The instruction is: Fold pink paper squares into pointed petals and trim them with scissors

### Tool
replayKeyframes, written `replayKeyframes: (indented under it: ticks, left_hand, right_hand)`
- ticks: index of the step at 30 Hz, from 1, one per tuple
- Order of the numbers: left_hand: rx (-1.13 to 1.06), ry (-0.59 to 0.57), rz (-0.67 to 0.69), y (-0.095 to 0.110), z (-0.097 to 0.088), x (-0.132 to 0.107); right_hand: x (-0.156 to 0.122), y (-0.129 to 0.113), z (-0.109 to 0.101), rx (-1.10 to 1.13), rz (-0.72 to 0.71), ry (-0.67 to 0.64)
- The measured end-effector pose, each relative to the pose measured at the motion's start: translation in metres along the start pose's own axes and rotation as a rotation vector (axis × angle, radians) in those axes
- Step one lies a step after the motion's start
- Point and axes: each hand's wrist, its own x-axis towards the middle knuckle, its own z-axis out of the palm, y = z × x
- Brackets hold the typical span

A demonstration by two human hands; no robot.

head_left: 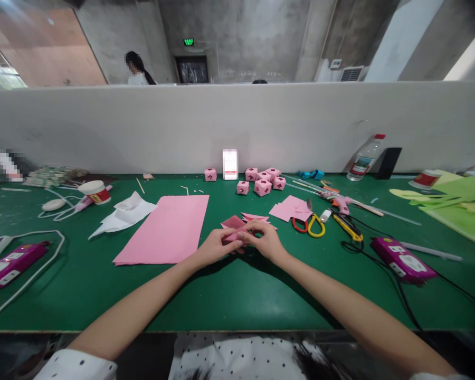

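Observation:
Both my hands meet over the green table, pinching one small piece of pink paper between them. My left hand grips its left side with thumb and fingers. The fingertips of my right hand close on its right side. The piece looks folded, though my fingers cover much of it. Just behind lie folded pink pieces. To the left rests a stack of pink sheets. On the right, small pink paper squares lie near scissors with one red and one yellow handle loop.
Several pink paper boxes stand at the back beside a lit phone. Crumpled white tissue and a paper cup are left. Rightward are a glue gun, yellow cutter, purple power strip and bottle.

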Motion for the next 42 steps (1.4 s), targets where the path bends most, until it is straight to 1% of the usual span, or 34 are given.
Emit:
replayKeyframes:
  ticks: [4,11,16,23,31,36,42]
  left_hand:
    - [0.021,0.001,0.017,-0.002,0.000,0.001]
    - [0.165,0.076,0.040,-0.003,-0.001,0.001]
    - [0.098,0.066,0.014,-0.003,-0.001,0.002]
    - [0.024,0.064,-0.009,-0.008,-0.001,0.003]
    - [0.057,0.058,0.000,-0.008,-0.001,0.003]
    - [0.054,0.051,0.004,-0.010,-0.002,0.003]
    - [0.063,0.050,-0.005,-0.011,-0.002,0.004]
  right_hand:
    - [0.000,0.001,0.000,0.065,0.025,-0.027]
    - [0.000,0.001,0.000,-0.001,0.011,-0.002]
    - [0.000,-0.002,0.000,-0.004,0.048,-0.035]
    - [0.000,-0.003,0.000,0.037,0.096,-0.036]
    - [0.001,-0.004,-0.001,0.083,0.147,-0.026]
    - [0.001,-0.006,-0.001,0.054,0.153,-0.025]
    - [0.001,-0.004,-0.001,0.068,0.148,-0.030]
